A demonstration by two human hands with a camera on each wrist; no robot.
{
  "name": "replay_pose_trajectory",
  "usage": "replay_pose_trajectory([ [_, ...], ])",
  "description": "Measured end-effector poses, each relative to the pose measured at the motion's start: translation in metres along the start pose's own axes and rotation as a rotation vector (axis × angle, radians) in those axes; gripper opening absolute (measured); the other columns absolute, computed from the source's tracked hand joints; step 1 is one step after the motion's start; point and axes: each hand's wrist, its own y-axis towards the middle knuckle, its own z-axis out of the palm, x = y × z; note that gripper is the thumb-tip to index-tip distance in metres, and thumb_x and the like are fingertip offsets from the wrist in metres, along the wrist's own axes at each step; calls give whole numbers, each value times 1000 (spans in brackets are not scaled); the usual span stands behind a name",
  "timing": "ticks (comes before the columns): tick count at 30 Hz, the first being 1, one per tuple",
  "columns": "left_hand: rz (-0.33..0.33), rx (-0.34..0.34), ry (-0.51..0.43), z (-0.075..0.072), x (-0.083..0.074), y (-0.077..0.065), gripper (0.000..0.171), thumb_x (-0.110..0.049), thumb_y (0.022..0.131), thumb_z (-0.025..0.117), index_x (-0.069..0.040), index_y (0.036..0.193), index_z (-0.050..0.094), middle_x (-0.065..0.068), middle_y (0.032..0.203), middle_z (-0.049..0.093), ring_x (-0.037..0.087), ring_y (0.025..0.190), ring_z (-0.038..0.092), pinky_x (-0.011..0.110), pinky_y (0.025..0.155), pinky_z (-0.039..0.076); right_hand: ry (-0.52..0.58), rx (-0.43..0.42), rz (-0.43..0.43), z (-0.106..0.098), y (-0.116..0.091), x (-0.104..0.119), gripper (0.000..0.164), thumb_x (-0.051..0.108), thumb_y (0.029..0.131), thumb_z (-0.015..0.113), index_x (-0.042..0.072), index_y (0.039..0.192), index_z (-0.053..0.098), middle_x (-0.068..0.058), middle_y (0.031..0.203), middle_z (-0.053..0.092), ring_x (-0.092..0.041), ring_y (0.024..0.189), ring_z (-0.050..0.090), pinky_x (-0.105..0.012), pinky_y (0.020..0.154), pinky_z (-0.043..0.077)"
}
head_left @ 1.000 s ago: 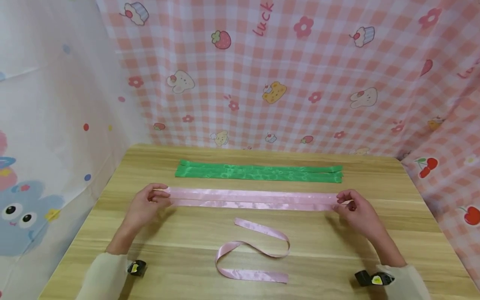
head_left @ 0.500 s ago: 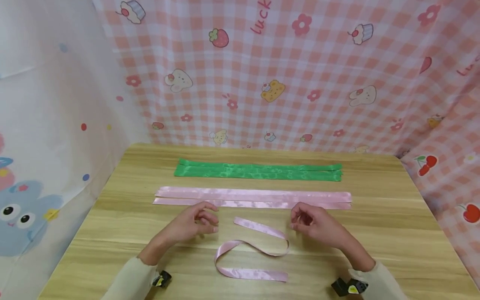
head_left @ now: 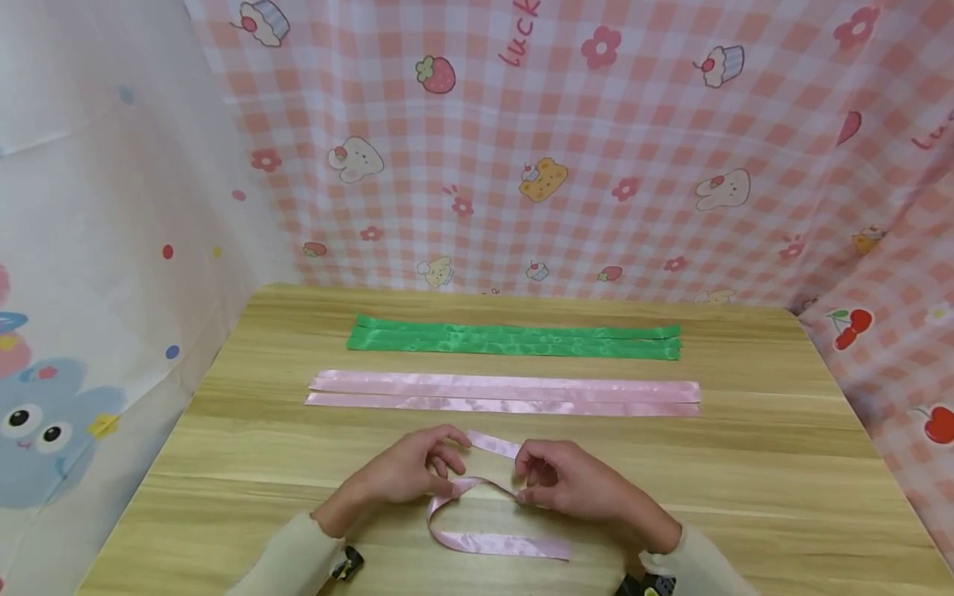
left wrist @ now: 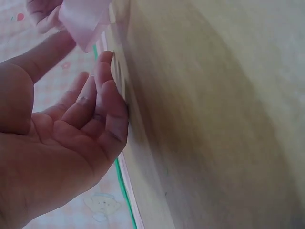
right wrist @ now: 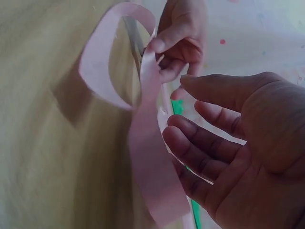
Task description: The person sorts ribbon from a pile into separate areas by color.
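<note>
A loose pink satin ribbon (head_left: pixel 507 546) lies in an S-shaped curve on the near half of the table. My left hand (head_left: pixel 406 468) reaches it from the left, fingers bent and spread, thumb at the ribbon's bend. From the right comes my right hand (head_left: pixel 577 480), covering the ribbon's right-hand loop in the head view. In the right wrist view, thumb and fingers of that hand stand apart beside the standing ribbon (right wrist: pixel 155 167). The left wrist view has the left thumb stretched toward the ribbon (left wrist: pixel 86 21), with the other fingers apart from it.
Behind the hands, flat pink ribbon strips (head_left: pixel 499 386) lie side by side across the wooden table (head_left: pixel 745 463). Farther back is a row of green ribbon strips (head_left: pixel 514 341). A pink checked curtain (head_left: pixel 477 165) hangs along the table's back edge.
Both hands have let go of the ends of the flat pink strips, which now lie on the table. They have moved inward and nearer, to the loose curled pink ribbon.
</note>
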Motion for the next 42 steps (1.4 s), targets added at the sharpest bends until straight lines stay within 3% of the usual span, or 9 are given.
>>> replay_pose_trajectory([
  [6,44,-31,68,4,2,1,42,13,83,62,-5,120,59,5,88,70,13,79,62,22,68,52,6,22,-44,8,4,-1,22,19,87,78,12,99,61,-5,86,64,-6,75,56,-22,67,51],
  [10,62,-22,-48,4,1,3,42,15,83,56,-1,122,57,10,92,68,14,79,62,22,70,52,8,23,-38,12,7,-1,27,18,85,79,13,103,60,-4,88,64,-7,78,58,-24,69,52],
  [15,59,21,-224,3,-1,7,40,6,89,62,2,127,53,14,96,67,15,79,63,21,67,53,-5,11,-25,14,9,-1,27,5,86,75,10,107,59,-5,91,64,-6,79,59,-23,71,54],
  [20,72,80,-305,0,-6,7,45,4,91,59,3,135,48,15,102,68,16,82,64,21,70,53,-29,-45,-18,15,10,-2,28,-8,85,66,12,104,59,0,87,64,-6,78,58,-23,70,52],
  [26,4,132,-369,-8,-12,3,46,-2,98,54,0,143,42,7,87,65,9,64,50,18,57,41,55,-90,32,11,9,-2,27,-11,86,59,12,100,62,0,88,66,-10,82,60,-24,73,52],
  [30,-42,111,-324,-17,-15,-2,49,-10,98,58,-7,145,43,18,93,70,10,60,48,19,55,40,138,-95,48,5,7,-3,25,-11,88,54,8,103,62,-5,90,64,-13,81,60,-23,69,53],
  [33,-28,99,-231,-23,-16,-4,50,-10,97,61,-7,144,44,25,95,69,11,58,49,19,52,40,216,-70,52,0,5,-5,22,-11,89,51,1,106,59,-13,94,64,-14,82,59,-21,66,52],
  [38,36,64,-126,-34,-18,-9,44,-6,94,64,-1,136,52,24,82,64,6,55,44,17,48,35,317,41,75,-9,0,-7,21,-8,92,52,-5,113,55,-18,98,64,-11,80,58,-18,58,47],
  [42,124,33,-134,-41,-21,-11,37,-3,93,65,0,129,56,22,81,64,4,56,44,16,49,34,349,182,34,-15,-4,-7,26,0,95,59,-6,120,53,-22,102,66,-9,80,61,-18,59,49],
])
